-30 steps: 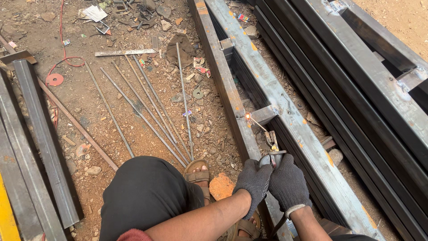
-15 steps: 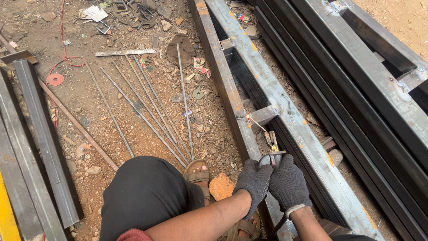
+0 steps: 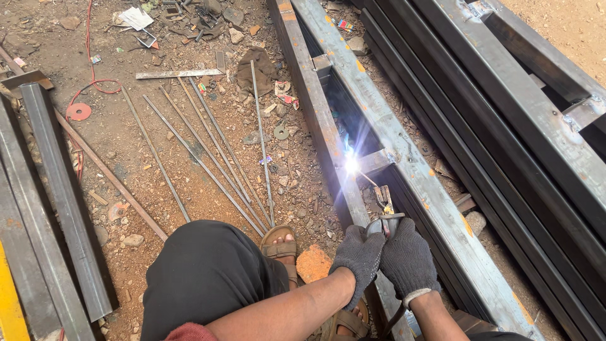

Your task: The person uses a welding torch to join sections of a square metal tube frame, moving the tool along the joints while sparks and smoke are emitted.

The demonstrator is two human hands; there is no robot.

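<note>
Both hands wear dark knit gloves and grip a welding electrode holder (image 3: 383, 222) together. My left hand (image 3: 358, 256) wraps it from the left, my right hand (image 3: 408, 260) from the right. A thin rod (image 3: 368, 180) runs from the holder up to a bright white-blue arc (image 3: 351, 165). The arc burns where a short cross piece (image 3: 374, 161) meets the left rail (image 3: 315, 107) of a long steel frame. The frame's right rail (image 3: 404, 158) runs alongside.
Several thin steel rods (image 3: 208, 158) lie on the dirt at left. Steel channels (image 3: 57, 202) sit at the far left, heavy dark beams (image 3: 524, 126) at right. A red cable (image 3: 85, 88), scrap and stones litter the ground. My sandalled foot (image 3: 281, 243) rests near the frame.
An arc has lit at the rod's tip on the cross piece joint; earlier no spark showed. The hands have barely moved.
</note>
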